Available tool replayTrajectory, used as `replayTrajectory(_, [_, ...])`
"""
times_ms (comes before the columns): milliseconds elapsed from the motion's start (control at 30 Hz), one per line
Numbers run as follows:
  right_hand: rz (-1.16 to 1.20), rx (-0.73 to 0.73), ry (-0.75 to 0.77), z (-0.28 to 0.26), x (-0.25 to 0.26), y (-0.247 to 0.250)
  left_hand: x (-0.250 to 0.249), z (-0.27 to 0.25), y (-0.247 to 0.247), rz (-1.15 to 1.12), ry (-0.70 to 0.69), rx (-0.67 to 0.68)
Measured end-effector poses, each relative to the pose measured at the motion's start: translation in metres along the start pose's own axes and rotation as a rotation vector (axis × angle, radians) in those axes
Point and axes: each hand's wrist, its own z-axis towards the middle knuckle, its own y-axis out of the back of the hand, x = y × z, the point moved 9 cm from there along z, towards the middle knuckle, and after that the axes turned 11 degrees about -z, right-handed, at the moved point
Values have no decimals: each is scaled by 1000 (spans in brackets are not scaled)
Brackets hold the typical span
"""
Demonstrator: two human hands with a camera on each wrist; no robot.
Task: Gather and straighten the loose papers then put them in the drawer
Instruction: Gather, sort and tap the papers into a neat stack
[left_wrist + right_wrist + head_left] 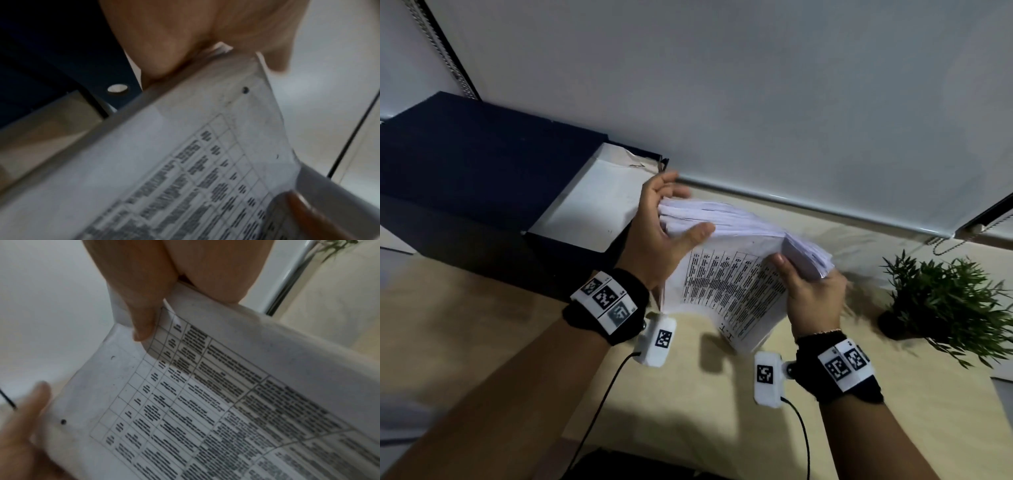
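Note:
A thick stack of white papers (732, 274) hangs in the air over the wooden table (482, 329), its front sheet printed with a table. My left hand (678, 205) holds the stack's left end, thumb on the front and fingers behind. At the right end, my right hand (804, 284) grips it with the thumb on the printed sheet. The drawer (592, 205), white inside, stands open in a dark navy cabinet (465, 164) just left of my left hand. Both wrist views are filled by the papers (185, 162) (205, 402), with the right thumb (144, 324) pressed on them.
A small potted plant (941, 301) stands on the table close to the right of my right hand. A pale roller blind (722, 85) hangs behind, with a bead chain (941, 245) at its right. Cables run from both wrist cameras toward the near edge.

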Motion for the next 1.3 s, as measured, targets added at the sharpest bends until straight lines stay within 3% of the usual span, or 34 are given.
replayTrajectory(100, [32, 2, 7, 9, 4, 3, -29, -5, -8, 120, -107, 28])
replayTrajectory(200, [38, -21, 59, 7, 8, 15, -49, -7, -13, 0, -214, 147])
replayTrajectory(367, [-3, 8, -39, -1, -19, 12, 8, -20, -18, 296, -16, 315])
replayTrajectory(467, [-14, 8, -26, 4, -15, 14, 10, -16, -11, 381, -51, 189])
replayTrajectory(600, [48, -17, 20, 7, 4, 28, -15, -12, 0, 178, -124, 1])
replayTrajectory(733, [140, -10, -17, 1, -4, 24, 14, -20, -10, 96, 54, 116])
replayTrajectory(833, [153, -9, -18, 0, -1, 13, 28, -27, -9, 143, 113, 108])
replayTrajectory(1067, [86, -121, 138, -6, 32, 23, 30, -29, 12, 179, 116, -26])
replayTrajectory(1200, [104, -39, 117, -7, 33, 17, 45, -34, 12, 214, 144, 39])
replayTrajectory(1300, [77, -105, 109, -4, 33, 17, 44, -32, 8, 133, 121, 18])
